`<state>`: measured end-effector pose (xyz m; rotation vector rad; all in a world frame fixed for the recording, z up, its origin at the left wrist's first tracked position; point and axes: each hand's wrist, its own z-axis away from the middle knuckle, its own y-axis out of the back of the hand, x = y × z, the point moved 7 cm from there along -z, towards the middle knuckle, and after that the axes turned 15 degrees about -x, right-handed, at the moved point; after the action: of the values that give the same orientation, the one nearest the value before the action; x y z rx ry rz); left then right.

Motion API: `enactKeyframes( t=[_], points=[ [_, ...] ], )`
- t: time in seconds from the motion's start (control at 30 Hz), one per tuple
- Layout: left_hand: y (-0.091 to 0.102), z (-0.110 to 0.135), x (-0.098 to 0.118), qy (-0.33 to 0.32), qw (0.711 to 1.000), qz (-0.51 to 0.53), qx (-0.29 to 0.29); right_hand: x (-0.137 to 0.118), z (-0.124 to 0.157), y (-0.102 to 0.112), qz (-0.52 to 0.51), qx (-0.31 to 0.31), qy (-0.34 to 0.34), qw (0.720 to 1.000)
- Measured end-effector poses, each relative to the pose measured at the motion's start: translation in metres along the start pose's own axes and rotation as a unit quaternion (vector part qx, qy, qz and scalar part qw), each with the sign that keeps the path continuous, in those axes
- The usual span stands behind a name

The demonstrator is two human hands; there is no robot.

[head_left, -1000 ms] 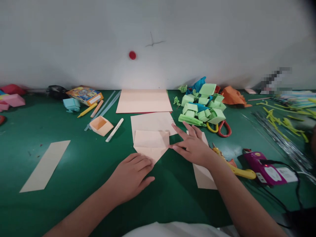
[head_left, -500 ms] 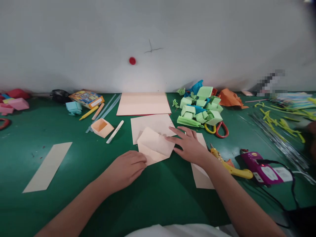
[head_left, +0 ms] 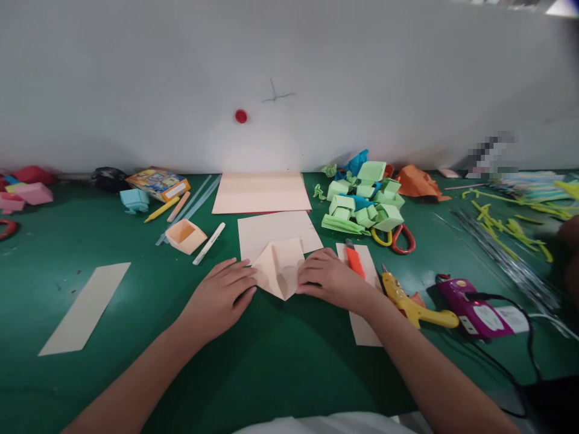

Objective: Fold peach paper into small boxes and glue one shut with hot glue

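Note:
A folded piece of cream paper (head_left: 287,259) lies low on the green table between my hands, a raised crease running down to a point at its near edge. My left hand (head_left: 219,298) grips its left corner, thumb and fingers bunched at the edge. At the right edge, my right hand (head_left: 337,278) pinches the paper with fingers bent. Just behind is a flat pale sheet (head_left: 260,232), partly covered by the fold. Beside my right wrist an orange cutter (head_left: 355,260) rests on a cream paper strip (head_left: 367,330), which my forearm partly hides.
Left are a paper strip (head_left: 85,307), an open paper box (head_left: 185,236) and a white stick (head_left: 208,243). Green folded papers (head_left: 366,199) and red-handled scissors (head_left: 403,239) lie back right. A yellow glue gun (head_left: 418,307) and a corded purple power strip (head_left: 473,307) sit right.
The folded paper has turned and its sides now stand up around a crease. My right hand has come down from open to pinch its right edge; my left hand has shifted slightly up and left.

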<state>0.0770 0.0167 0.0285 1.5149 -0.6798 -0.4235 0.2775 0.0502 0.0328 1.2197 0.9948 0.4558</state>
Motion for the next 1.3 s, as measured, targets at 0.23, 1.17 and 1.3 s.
enactKeyframes(
  t=[0.23, 1.17, 1.3],
  points=[
    [-0.010, -0.008, 0.028, -0.047, 0.998, 0.021, -0.043, -0.017, -0.018, -0.019, -0.018, 0.001, -0.015, 1.000],
    [-0.013, -0.002, 0.048, -0.148, 0.986, 0.047, -0.058, -0.007, -0.028, -0.029, 0.045, 0.036, -0.197, 0.979],
    [-0.013, -0.003, 0.049, -0.140, 0.987, 0.041, -0.075, -0.006, -0.029, -0.031, 0.052, 0.032, -0.204, 0.977]
  ],
)
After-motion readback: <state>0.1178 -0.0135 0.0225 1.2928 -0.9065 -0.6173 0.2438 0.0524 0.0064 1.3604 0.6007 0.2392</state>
